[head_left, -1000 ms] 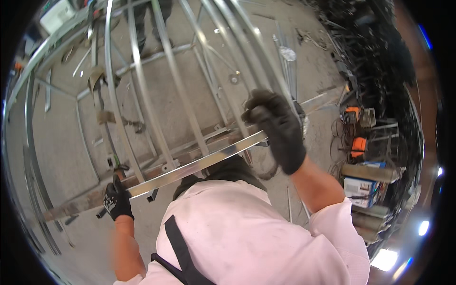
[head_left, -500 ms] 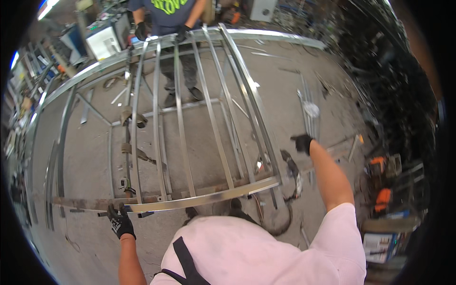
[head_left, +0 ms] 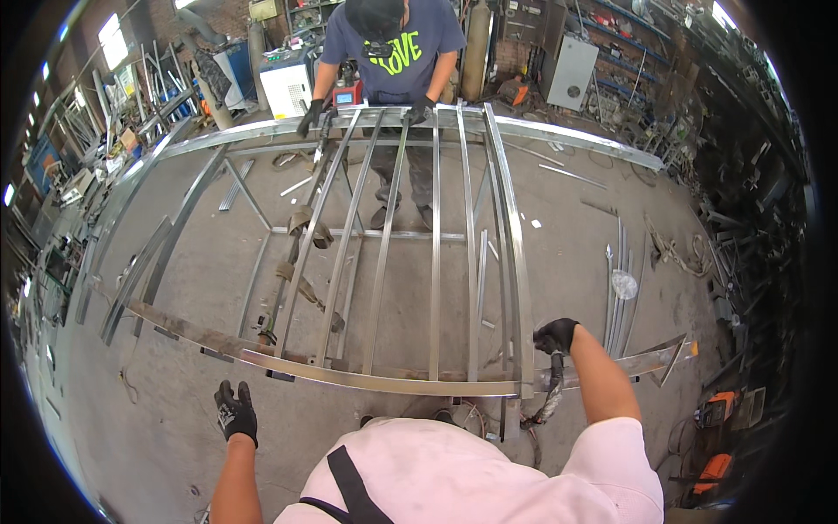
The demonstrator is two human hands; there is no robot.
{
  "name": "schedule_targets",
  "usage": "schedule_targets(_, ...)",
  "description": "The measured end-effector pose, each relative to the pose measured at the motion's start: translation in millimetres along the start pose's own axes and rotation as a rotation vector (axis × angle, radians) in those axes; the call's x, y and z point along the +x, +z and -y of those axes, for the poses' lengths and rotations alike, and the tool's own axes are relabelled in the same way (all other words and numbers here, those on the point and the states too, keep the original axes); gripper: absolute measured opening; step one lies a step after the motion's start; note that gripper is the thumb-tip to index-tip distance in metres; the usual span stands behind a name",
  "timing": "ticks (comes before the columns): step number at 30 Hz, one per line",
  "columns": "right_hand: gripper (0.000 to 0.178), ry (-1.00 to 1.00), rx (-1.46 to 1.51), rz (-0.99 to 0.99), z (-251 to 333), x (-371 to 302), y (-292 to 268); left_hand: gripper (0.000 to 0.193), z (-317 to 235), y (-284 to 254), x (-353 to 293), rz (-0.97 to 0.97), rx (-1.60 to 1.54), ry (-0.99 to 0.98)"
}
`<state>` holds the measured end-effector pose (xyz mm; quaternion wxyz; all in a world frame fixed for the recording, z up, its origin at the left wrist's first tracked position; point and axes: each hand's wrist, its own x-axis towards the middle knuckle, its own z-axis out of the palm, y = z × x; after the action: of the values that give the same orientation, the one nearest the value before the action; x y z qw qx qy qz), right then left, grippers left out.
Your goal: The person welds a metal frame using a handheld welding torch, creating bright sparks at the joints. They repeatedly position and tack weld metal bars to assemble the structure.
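A silver metal frame with several parallel bars lies across the supports in front of me. My left hand, in a black glove, is off the near rail with its fingers apart and nothing in them. At the frame's near right corner my gloved right hand is closed over the top of a welding torch. Its dark, wrapped cable hangs down past the rail. The glove hides most of the handle. Across the frame, a co-worker's gloved hands are at the far rail.
Long supporting beams run beyond both sides of the frame. Straps hang by its left bars. Metal tubes lie on the floor at right, near orange equipment. A white cabinet stands at the far left.
My left hand has come off the near rail and opened. My right hand has moved down onto the torch and closed. The view has tilted up, showing more of the co-worker.
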<state>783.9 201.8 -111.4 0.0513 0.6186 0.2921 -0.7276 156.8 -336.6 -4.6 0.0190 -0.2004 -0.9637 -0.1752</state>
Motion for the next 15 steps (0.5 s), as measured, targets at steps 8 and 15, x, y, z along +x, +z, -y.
schedule_targets(8,0.045,-1.012,0.220,-0.508,-15.6,-230.2,38.0,0.059,15.8,30.0,80.8,0.036,-0.134,0.026)
schedule_targets(15,0.067,-1.575,0.315,-0.671,-90.1,-387.0,151.9,0.058,2.3,43.5,136.2,-0.005,-0.125,0.127)
